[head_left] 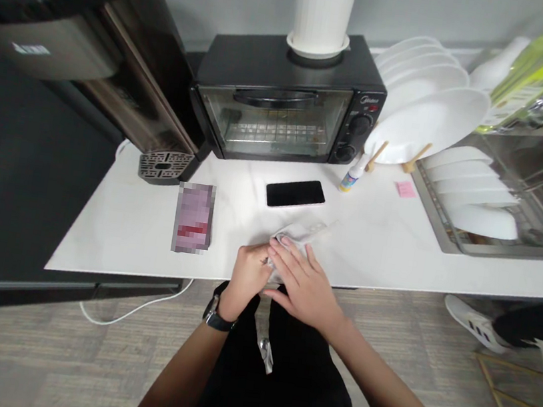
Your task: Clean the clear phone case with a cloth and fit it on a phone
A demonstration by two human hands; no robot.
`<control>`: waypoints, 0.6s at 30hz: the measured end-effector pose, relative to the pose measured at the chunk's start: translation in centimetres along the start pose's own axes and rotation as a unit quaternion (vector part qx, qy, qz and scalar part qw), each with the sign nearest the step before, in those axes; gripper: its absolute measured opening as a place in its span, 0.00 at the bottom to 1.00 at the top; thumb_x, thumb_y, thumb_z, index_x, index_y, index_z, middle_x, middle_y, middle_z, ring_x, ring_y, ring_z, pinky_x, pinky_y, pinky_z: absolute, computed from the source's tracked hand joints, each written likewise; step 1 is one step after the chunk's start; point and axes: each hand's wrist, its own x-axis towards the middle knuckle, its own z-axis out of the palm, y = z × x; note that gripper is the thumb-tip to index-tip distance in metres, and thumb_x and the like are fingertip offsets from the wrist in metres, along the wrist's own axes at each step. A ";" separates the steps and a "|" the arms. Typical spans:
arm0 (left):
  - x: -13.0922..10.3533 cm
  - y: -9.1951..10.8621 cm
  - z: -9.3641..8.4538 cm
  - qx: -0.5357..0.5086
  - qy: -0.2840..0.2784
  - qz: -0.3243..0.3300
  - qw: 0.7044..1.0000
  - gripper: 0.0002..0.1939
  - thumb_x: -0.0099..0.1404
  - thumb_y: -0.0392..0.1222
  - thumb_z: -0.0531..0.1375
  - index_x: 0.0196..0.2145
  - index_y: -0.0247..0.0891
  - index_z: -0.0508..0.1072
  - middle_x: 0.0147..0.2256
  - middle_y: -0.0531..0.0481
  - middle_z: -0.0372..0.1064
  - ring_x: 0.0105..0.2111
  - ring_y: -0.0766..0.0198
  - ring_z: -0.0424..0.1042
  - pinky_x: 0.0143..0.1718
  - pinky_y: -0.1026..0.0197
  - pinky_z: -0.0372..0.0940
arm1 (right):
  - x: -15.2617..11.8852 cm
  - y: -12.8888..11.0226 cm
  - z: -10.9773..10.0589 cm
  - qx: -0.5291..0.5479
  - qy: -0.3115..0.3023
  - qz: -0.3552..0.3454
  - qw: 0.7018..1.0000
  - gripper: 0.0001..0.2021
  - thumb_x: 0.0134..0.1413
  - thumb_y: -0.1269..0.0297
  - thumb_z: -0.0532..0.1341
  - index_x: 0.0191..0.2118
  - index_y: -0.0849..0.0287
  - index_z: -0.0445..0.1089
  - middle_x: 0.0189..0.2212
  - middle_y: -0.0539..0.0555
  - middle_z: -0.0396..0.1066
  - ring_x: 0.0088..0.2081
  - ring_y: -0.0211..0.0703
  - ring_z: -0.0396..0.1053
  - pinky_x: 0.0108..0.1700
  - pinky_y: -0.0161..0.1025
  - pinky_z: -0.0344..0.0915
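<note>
A white countertop (356, 249) runs across a grey-walled room, and near its front edge one pale, crumpled cloth (303, 233) lies at the two hands. The left hand (249, 273) has its fingers curled in against the cloth (I cannot tell whether they grip it); the right hand (307, 288) lies over it, fingers stretched out, thumb apart. Taking the cloth as the dial's centre, one phone (296, 194) lies near at 12 o'clock, in the way of the one toaster oven (275, 123) behind, which bears one white pot (324, 9). One small bottle (353, 176) stands at 1, one pink note (405, 189) at 2, at least four upright plates (428, 128) between them and farther off. One blurred-out packet (193, 216) sits at 9, one drip-tray machine (166, 163) at 10.
</note>
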 end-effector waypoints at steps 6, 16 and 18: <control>0.2 1.6 -0.5 -0.111 -0.003 0.025 0.993 0.16 0.57 0.35 0.43 0.41 0.48 0.59 0.41 0.59 0.60 0.39 0.68 0.61 0.40 0.64 0.58 | -0.6 5.2 -1.4 -0.019 0.062 0.147 0.987 0.29 0.45 0.55 0.46 0.52 0.62 0.38 0.52 0.52 0.39 0.52 0.48 0.32 0.52 0.50 0.36; 0.0 -0.1 0.0 0.008 -0.004 0.008 1.000 0.13 0.55 0.34 0.44 0.23 0.40 0.65 0.21 0.52 0.63 0.23 0.65 0.63 0.28 0.62 0.58 | 0.1 -1.5 0.9 0.012 0.009 0.022 1.000 0.32 0.43 0.49 0.44 0.52 0.63 0.38 0.52 0.51 0.36 0.53 0.45 0.30 0.52 0.48 0.38; 0.0 -0.1 -0.1 0.010 -0.007 0.010 1.000 0.13 0.55 0.34 0.44 0.23 0.41 0.66 0.21 0.52 0.63 0.23 0.66 0.62 0.28 0.62 0.58 | 0.0 -0.5 0.4 0.009 0.000 0.007 1.000 0.30 0.44 0.50 0.43 0.52 0.60 0.37 0.52 0.48 0.36 0.53 0.43 0.31 0.53 0.48 0.36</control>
